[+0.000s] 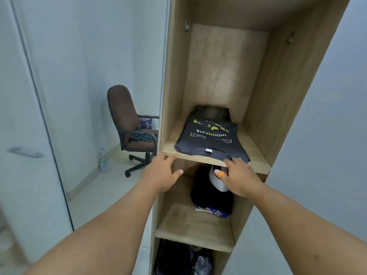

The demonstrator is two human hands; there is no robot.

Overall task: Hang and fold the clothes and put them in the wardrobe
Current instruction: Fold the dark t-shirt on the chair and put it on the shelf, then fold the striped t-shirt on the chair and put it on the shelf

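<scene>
1. Head view: your folded dark T-shirt lies on the wardrobe upper shelf, collar near.
2. Your right hand touches its near edge, fingers relaxed, holding nothing.
3. Your left hand rests open at the shelf's left front corner.
4. An office chair stands far left.

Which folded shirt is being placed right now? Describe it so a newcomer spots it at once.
Find the tall wooden wardrobe and its upper shelf. The dark T-shirt lies folded there, its front edge under the right hand. Unlike the dark clothes below, it shows a yellow map and the word INDONESIA.
</scene>
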